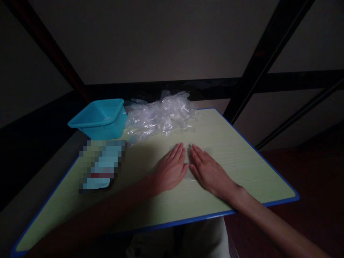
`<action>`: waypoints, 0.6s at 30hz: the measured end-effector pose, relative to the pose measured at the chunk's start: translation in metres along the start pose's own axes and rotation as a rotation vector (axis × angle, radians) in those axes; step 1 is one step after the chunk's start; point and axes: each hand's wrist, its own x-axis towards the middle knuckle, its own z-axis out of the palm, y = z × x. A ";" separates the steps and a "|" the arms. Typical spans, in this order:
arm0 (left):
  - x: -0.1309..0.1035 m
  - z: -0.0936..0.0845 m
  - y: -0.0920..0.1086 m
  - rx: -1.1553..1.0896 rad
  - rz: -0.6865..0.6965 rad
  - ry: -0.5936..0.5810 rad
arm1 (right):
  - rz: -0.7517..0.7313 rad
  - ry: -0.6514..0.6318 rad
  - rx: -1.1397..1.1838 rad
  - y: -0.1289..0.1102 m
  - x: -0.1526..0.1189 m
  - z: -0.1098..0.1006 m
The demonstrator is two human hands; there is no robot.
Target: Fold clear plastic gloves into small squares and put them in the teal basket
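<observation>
A thin clear plastic piece [191,175] lies flat on the pale table, partly hidden beneath my hands. My left hand [172,168] rests palm down on its left side, fingers stretched out and lying flat. On its right side my right hand [209,170] also lies flat, palm down. The two thumbs nearly meet, and a narrow gap separates the fingertips. Beyond my hands, a crumpled heap of clear plastic [163,116] sits at the back of the table.
A turquoise basin [107,130] stands at the back left of the blue-edged table [231,143]. In front of it lies a blurred-out flat object [107,166], light blue with a dark edge. A wall rises behind the table.
</observation>
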 end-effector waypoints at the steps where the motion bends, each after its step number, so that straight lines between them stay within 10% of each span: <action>1: 0.000 0.003 -0.001 0.005 0.006 -0.002 | 0.003 -0.015 -0.011 0.000 0.000 0.002; 18: -0.006 0.009 0.000 0.037 -0.048 0.050 | 0.055 0.080 -0.170 0.011 -0.011 0.019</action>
